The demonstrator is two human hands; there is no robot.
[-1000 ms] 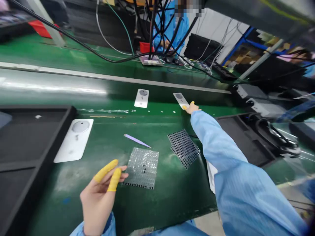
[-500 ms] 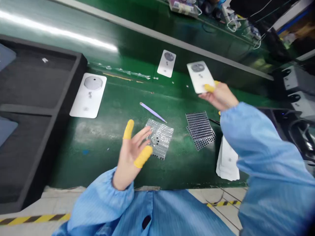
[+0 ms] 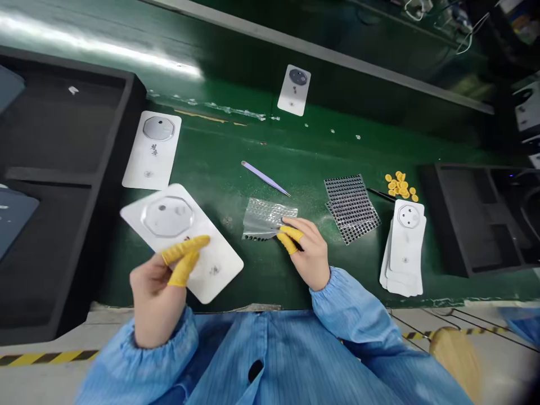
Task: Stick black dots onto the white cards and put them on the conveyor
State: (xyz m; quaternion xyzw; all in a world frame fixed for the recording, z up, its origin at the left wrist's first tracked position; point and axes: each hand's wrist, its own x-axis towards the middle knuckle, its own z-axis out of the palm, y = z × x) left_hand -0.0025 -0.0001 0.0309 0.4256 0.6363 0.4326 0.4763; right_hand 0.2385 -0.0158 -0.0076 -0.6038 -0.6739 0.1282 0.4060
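My left hand [image 3: 162, 284], with yellow finger cots on thumb and forefinger, holds a white phone back cover [image 3: 182, 239] with an octagonal camera ring, lifted above the green bench. My right hand [image 3: 306, 250], also in yellow cots, pinches the right edge of a clear film sheet [image 3: 265, 218] dotted with small black parts, which lies on the bench. A purple pair of tweezers [image 3: 265, 178] lies just beyond the sheet. A black perforated sheet [image 3: 351, 207] rests to the right of my right hand.
Two more white covers [image 3: 152, 149] [image 3: 294, 90] lie farther back on the bench. A stack of covers [image 3: 404, 247] sits at right, with loose yellow finger cots [image 3: 400, 184] behind it. Black trays [image 3: 54, 185] [image 3: 476, 216] flank both sides. The bench's front edge [image 3: 261, 306] runs just below my hands.
The cover my right hand fetched from the far side now sits in my left hand. My right hand dropped onto the clear film sheet. The view tilted down toward the bench.
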